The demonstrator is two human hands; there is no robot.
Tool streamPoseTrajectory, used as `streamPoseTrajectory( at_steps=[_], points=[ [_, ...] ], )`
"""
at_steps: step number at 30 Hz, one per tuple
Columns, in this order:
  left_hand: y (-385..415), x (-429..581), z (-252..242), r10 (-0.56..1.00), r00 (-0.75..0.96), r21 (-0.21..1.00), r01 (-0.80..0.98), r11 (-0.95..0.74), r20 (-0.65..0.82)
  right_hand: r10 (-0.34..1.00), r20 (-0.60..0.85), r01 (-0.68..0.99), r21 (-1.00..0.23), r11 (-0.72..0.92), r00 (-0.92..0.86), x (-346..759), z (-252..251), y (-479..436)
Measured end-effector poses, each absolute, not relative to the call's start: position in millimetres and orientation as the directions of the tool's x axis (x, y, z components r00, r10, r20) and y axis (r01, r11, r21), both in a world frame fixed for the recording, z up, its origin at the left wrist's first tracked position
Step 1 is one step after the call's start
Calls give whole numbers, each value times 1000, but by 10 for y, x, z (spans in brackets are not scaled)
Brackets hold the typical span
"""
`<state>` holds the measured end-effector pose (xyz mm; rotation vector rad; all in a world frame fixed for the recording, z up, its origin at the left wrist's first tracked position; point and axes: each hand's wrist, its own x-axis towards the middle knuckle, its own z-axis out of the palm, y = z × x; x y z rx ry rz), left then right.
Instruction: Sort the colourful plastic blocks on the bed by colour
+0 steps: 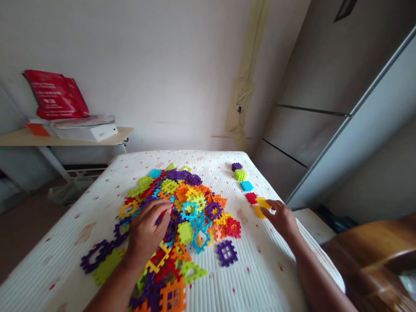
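Note:
A heap of colourful interlocking plastic pieces [185,233] lies across the middle and left of the white bed cover. Over its left part is my left hand [149,225], fingers curled together; what they pinch, if anything, is too small to name. At the right, my right hand [281,216] has its thumb and fingers on a yellow piece [261,202]. Beside that piece is a red one [251,198]. Farther back, in a line, are a blue piece [246,186], a green piece [240,175] and a purple piece [237,166]. A purple window piece [227,253] lies apart, right of the heap.
The padded white cover [260,268] has a right edge beside my right forearm. A side table [121,135] at the back left holds a white box [97,131] and a red bag [53,95]. A grey cabinet [302,86] stands at the right, near a wooden chair [377,242].

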<state>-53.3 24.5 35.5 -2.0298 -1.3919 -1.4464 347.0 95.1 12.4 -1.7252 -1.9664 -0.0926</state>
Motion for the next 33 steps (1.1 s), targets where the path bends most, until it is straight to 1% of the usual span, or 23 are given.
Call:
streamPoseTrajectory(
  at_steps=[5,13,21,26,28,29,33],
  points=[
    [246,-540,363,520,57,242,838,-489,852,941,338,982,-174,72,-9,3449,80,860],
    [258,-539,359,514,69,226,843,-488,855,978,202,996,-82,-26,42,3361,154,789],
    [256,-540,342,523,71,235,837,-495,850,981,184,998,-17,-60,62,3291,151,762],
    [251,-534,336,561,52,283,823,-493,826,983,177,998,15,-58,54,3231,145,765],
    [236,-517,359,608,107,307,787,-536,787,983,177,998,16,-57,53,3219,137,774],
    [224,-504,374,640,164,316,762,-565,750,983,179,998,18,-56,52,3218,131,778],
    [169,-446,418,733,428,327,694,-641,529,976,215,998,30,-51,44,3254,96,792]
  ],
)
